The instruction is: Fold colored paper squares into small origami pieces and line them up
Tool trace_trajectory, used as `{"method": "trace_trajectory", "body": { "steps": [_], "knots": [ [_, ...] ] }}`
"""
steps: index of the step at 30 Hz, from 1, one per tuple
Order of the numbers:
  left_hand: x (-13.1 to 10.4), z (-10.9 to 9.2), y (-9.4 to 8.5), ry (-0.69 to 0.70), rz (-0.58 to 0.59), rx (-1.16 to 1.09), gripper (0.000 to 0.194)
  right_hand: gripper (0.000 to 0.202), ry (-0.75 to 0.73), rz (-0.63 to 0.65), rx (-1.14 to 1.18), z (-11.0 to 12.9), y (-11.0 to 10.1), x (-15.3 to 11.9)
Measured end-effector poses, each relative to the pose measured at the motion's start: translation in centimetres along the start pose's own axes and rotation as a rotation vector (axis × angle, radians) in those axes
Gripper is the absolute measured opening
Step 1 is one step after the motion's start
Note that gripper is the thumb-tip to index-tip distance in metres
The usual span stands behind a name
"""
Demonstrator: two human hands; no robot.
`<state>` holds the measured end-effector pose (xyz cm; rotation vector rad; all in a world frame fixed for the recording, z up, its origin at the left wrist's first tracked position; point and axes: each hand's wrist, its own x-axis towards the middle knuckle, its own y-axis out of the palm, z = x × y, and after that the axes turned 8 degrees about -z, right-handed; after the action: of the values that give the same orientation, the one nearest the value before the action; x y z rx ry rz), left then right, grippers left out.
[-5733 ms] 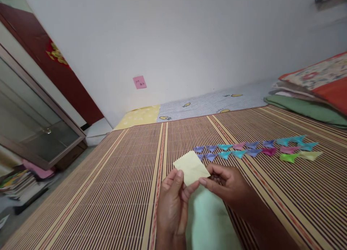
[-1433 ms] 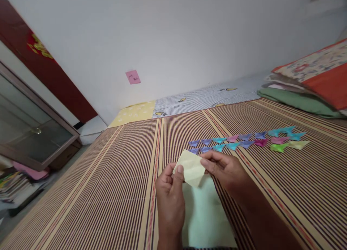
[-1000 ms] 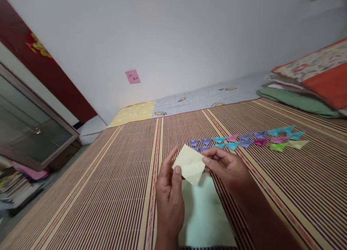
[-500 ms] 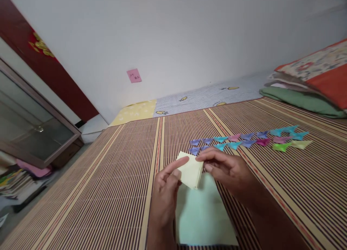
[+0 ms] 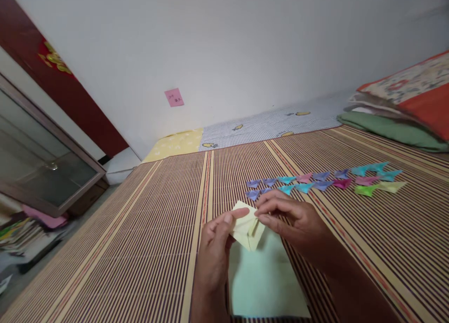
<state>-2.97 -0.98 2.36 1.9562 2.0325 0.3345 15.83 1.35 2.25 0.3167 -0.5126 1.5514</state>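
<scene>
A small square of folded pale yellow paper point(image 5: 242, 227) is held up between my two hands, with one flap lifted and standing away from its face. My left hand point(image 5: 215, 248) pinches its left side, thumb and index finger lying over the front. At the right corner, the fingertips of my right hand point(image 5: 289, 218) are closed on the raised flap. Below the hands lies a pale green sheet point(image 5: 266, 285), flat on the striped mat. Beyond them, two rows of small folded paper boats point(image 5: 322, 185) in blue, purple, pink, green and yellow stretch to the right.
The striped bamboo mat point(image 5: 140, 248) covers the bed. Folded bedding point(image 5: 393, 126) and an orange patterned pillow point(image 5: 421, 89) are stacked at the right. A pink note point(image 5: 174, 97) is stuck on the wall. A glass-door cabinet point(image 5: 45, 159) and stacked books point(image 5: 21, 239) are at the left.
My right fingers have moved slightly down and inward, lifting a flap of the yellow paper that lay flat before. The left hand keeps its pinch with little shift.
</scene>
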Motion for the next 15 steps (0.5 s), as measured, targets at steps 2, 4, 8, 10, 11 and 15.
{"method": "trace_trajectory", "body": {
  "steps": [2,4,8,10,11,15],
  "knots": [
    [0.1,0.1,-0.2,0.026,0.015,0.015,0.035,0.014,-0.008,-0.031,-0.023,0.2,0.3,0.0],
    [0.2,0.3,-0.4,0.033,0.020,0.030,0.036,0.018,-0.009,-0.058,-0.028,0.2,0.6,-0.1],
    [0.2,0.7,-0.5,0.015,-0.027,0.109,0.039,0.018,0.003,-0.096,-0.031,0.4,1.1,-0.1],
    [0.1,0.8,-0.3,0.037,-0.040,0.130,0.035,0.016,0.004,-0.099,-0.022,0.4,1.2,0.0],
    [0.1,0.8,-0.2,0.052,-0.042,0.129,0.034,0.015,0.007,-0.086,-0.011,0.4,1.3,0.0],
    [0.0,0.5,0.3,0.120,-0.082,0.158,0.031,0.010,0.044,-0.024,0.053,0.4,1.5,-0.2]
  ]
}}
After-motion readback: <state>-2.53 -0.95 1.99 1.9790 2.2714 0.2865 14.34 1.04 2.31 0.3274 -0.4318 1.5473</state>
